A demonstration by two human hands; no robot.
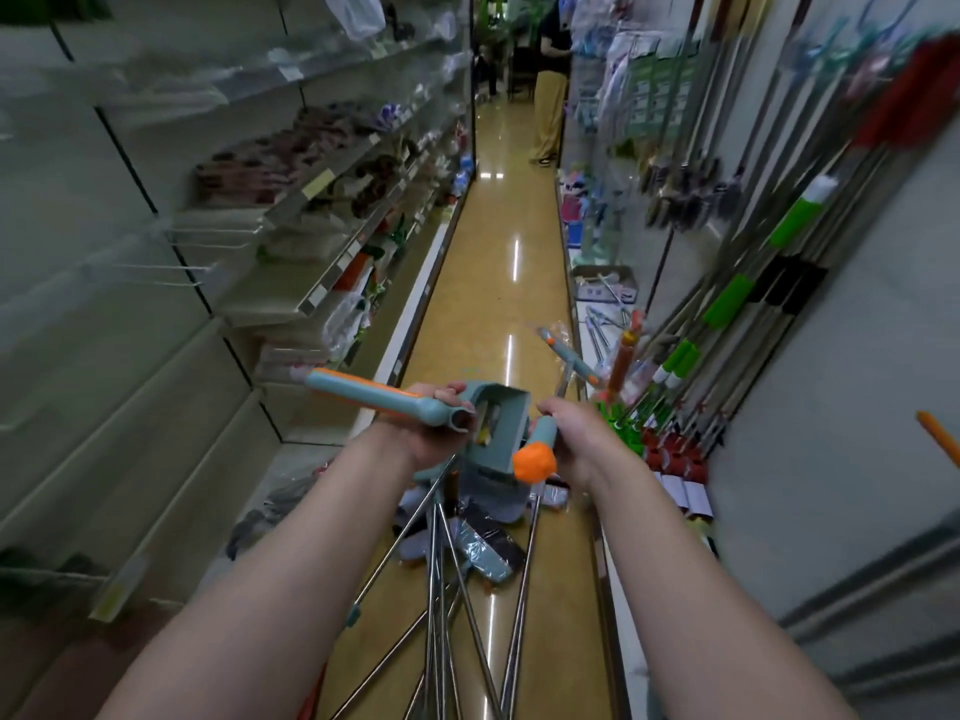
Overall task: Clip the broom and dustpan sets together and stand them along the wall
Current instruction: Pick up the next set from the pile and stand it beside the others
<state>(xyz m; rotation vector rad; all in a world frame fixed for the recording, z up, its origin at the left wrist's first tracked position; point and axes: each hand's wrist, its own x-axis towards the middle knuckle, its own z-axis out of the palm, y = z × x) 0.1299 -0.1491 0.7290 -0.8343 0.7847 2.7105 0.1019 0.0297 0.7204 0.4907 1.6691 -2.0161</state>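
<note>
— Where is the dustpan sitting?
— The teal dustpan [501, 420] is hovering mid-aisle between both hands, above a heap of metal poles [441, 563] that are lying crossed on the yellow floor [498, 241].
— Any room around it?
— Shelf edges [332, 272] are crowding the left and mops [748, 288] are leaning along the right wall. The floor strip ahead is lying open up to a distant person [550, 96].
— And the hands?
— The left hand [441, 431] is gripping a teal-and-orange handle [363, 392] that is pointing left. The right hand [584, 433] is wrapping around an orange-capped handle [537, 457].
</note>
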